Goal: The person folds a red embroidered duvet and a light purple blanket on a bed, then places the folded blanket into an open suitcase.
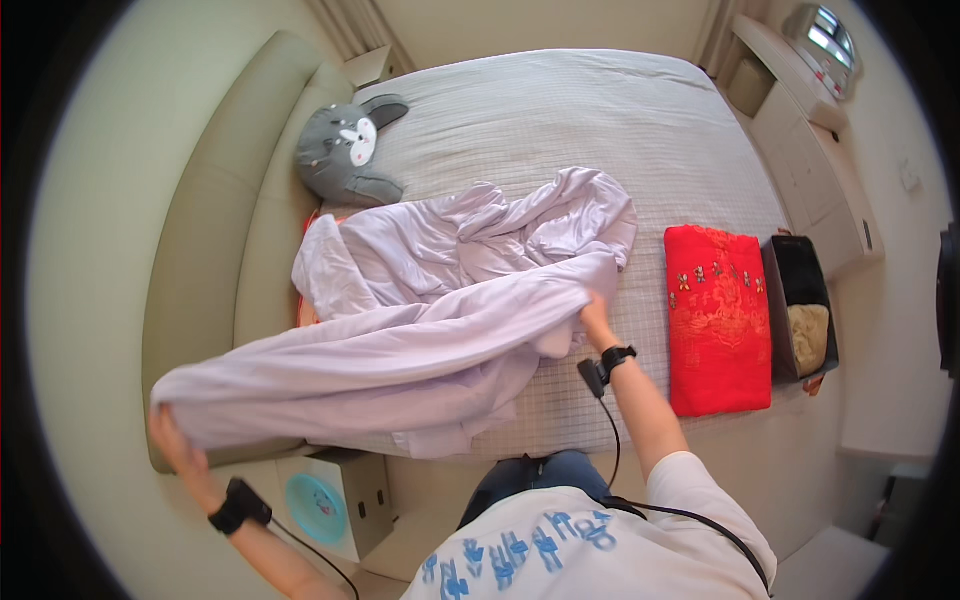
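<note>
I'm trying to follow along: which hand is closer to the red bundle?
The right hand, holding the lilac cloth near the red bundle; the left hand holds that cloth farther away, toward the headboard.

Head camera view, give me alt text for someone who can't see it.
A person's left hand and right hand hold a pale lilac cover stretched between them along a bed's near side. A grey animal-faced pillow lies by the headboard at left; at right are a folded red quilt and an open dark box.
</note>
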Demonstrator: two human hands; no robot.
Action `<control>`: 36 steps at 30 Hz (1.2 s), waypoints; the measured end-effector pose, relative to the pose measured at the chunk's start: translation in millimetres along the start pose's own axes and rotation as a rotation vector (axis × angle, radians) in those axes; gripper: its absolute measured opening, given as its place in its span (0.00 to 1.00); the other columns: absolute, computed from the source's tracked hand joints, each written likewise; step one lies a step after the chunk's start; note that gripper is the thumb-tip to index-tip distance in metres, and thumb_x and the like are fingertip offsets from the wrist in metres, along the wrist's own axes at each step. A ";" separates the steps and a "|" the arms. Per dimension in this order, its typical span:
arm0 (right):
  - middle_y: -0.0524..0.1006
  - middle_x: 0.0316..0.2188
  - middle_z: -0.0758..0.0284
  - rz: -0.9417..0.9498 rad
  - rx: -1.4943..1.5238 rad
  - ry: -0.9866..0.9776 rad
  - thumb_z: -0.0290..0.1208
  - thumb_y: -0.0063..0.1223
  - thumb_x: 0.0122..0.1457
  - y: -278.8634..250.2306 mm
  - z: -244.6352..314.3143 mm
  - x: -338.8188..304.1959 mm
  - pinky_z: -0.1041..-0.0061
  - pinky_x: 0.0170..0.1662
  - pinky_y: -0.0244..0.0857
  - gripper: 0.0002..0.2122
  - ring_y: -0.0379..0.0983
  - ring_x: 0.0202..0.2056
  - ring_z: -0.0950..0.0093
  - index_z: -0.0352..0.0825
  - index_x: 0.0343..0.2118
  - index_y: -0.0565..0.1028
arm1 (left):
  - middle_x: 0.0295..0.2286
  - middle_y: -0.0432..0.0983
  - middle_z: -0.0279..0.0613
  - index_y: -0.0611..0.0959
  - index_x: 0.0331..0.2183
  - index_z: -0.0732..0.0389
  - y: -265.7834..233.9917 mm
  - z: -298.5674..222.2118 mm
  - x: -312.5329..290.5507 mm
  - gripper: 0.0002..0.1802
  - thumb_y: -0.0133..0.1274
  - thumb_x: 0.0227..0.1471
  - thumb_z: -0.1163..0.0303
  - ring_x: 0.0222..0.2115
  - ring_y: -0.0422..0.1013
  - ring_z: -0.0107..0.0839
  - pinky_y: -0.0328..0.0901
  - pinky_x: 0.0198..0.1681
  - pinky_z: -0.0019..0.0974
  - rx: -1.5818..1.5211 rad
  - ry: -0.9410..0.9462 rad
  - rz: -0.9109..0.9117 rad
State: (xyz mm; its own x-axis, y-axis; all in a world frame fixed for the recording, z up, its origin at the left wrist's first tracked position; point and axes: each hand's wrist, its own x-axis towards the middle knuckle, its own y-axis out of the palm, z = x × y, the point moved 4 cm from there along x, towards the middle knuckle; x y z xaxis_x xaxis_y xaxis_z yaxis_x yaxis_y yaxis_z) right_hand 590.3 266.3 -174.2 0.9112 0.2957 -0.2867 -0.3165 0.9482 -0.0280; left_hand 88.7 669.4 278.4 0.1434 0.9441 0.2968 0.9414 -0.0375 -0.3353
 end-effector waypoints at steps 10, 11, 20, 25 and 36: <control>0.64 0.19 0.72 -0.336 0.144 -0.812 0.24 0.39 0.48 -324.8 337.5 36.1 0.78 0.22 0.53 0.04 0.58 0.20 0.79 0.36 0.21 0.66 | 0.20 0.72 0.51 0.77 0.21 0.64 153.4 92.0 -70.4 0.05 0.55 0.32 0.78 0.22 0.69 0.43 0.63 0.27 0.37 0.759 0.343 0.623; 0.67 0.21 0.69 -0.471 0.157 -0.841 0.24 0.40 0.48 -383.0 371.7 19.2 0.76 0.23 0.56 0.04 0.62 0.21 0.77 0.34 0.22 0.69 | 0.20 0.72 0.51 0.77 0.21 0.64 156.5 107.3 -75.2 0.05 0.55 0.32 0.78 0.22 0.69 0.43 0.63 0.27 0.37 0.753 0.338 0.616; 0.72 0.34 0.55 -0.757 0.220 -0.678 0.25 0.38 0.52 -562.9 377.0 -161.3 0.66 0.39 0.68 0.12 0.71 0.35 0.64 0.23 0.35 0.69 | 0.25 0.71 0.54 0.78 0.22 0.63 192.2 251.0 -147.2 0.06 0.49 0.37 0.72 0.30 0.68 0.51 0.62 0.31 0.45 0.706 0.304 0.843; 0.72 0.32 0.63 -0.534 0.015 -0.684 0.23 0.33 0.51 -400.0 294.9 -150.3 0.77 0.35 0.66 0.12 0.69 0.31 0.73 0.30 0.37 0.70 | 0.33 0.73 0.53 0.78 0.33 0.62 210.1 287.4 -165.0 0.16 0.52 0.38 0.64 0.37 0.68 0.49 0.63 0.40 0.43 0.879 0.019 1.070; 0.72 0.23 0.61 0.597 -0.382 -0.445 0.25 0.47 0.43 53.5 229.5 -213.3 0.77 0.33 0.61 0.12 0.69 0.26 0.70 0.30 0.33 0.71 | 0.32 0.74 0.44 0.66 0.47 0.60 350.0 1.1 -296.0 0.34 0.58 0.33 0.75 0.33 0.71 0.35 0.63 0.36 0.33 -0.216 0.276 1.217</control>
State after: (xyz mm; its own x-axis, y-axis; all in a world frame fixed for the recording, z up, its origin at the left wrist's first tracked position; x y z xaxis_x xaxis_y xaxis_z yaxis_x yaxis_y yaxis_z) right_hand 439.5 280.6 105.3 0.5557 0.8301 0.0464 -0.7736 0.5367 -0.3368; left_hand 375.4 377.1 72.2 0.9830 0.1629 0.0841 0.1828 -0.9080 -0.3771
